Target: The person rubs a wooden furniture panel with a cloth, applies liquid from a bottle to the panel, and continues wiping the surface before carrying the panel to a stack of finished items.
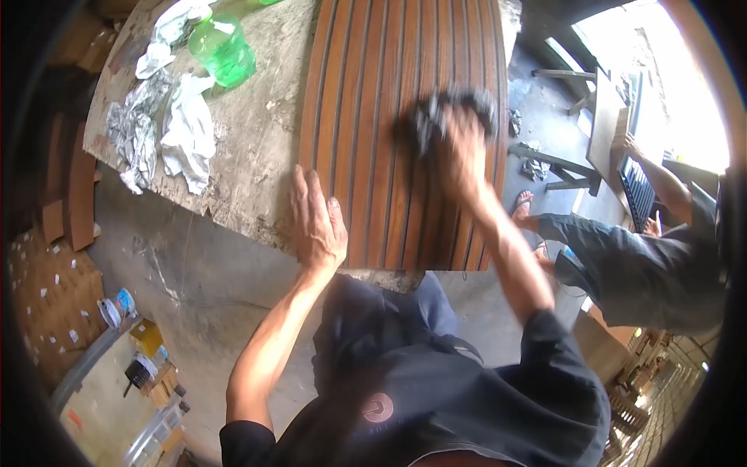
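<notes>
A brown slatted wooden panel (366,140) with dark grooves lies on a worn, stained worktable (257,148). My right hand (464,152), smeared by motion, presses a dark grey crumpled rag (436,117) against the panel's right half. The rag is blurred too, and part of it is hidden under the fingers. At the panel's near left edge rests my left hand (317,222), fingers stretched out and holding nothing, its side touching the wood.
Left of the panel stand a green plastic bottle (223,50) and several crumpled white and grey cloths (187,132). At the right, another person (646,257) is beside a wooden bench (603,128). A cluttered table (109,405) is at lower left.
</notes>
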`<state>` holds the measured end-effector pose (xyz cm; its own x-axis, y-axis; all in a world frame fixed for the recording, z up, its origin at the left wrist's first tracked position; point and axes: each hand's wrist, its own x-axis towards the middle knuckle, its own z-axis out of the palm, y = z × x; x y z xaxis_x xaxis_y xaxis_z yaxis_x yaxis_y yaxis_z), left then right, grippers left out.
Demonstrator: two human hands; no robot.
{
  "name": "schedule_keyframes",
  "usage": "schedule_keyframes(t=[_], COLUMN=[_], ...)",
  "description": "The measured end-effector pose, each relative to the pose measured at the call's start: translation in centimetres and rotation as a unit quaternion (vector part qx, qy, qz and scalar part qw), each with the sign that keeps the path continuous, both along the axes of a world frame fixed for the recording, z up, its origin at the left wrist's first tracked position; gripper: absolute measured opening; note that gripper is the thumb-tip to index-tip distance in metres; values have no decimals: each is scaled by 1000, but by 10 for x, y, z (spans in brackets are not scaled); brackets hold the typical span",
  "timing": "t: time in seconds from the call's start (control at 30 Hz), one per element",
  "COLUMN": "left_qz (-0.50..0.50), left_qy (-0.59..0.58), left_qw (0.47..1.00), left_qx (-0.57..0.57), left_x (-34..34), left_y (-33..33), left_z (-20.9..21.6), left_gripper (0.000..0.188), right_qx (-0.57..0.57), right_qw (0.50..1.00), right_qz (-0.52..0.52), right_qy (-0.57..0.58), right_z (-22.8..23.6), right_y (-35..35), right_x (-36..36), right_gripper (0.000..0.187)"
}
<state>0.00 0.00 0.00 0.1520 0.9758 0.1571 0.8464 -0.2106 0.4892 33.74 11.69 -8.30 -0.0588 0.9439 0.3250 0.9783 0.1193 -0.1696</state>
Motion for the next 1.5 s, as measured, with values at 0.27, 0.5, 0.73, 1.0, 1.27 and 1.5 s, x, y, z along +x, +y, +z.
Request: schedule_keyframes(t=[0.27,0.5,0.73,1.0,1.27,1.5], left_qz=[16,112,5,111,15,162], left_qy=[-127,-339,-93,-311,-455,-552], left_qw=[991,934,995,944,880,792], left_qx=[43,20,30,-17,-135,-202], left_x=[9,-10,-20,-73,-58,-24], left_y=[7,-13,-53,-93,-129,-87], left_z=[-8,-5,-12,9,88,67], left_gripper=[52,51,53,55,73,42], right_qx=[129,-108,13,-79,-185,-363], right_qw=[990,962,992,958,862,807], right_qz=[-7,227,120,231,83,311], right_qy=[63,104,41,152,464,348], right_z=[35,66,56,58,167,176], right_y=[65,-213,33,-192,-257,-166], right_x=[-35,-195,-173,-238,-231,-187], right_gripper=[45,52,59,61,45,81])
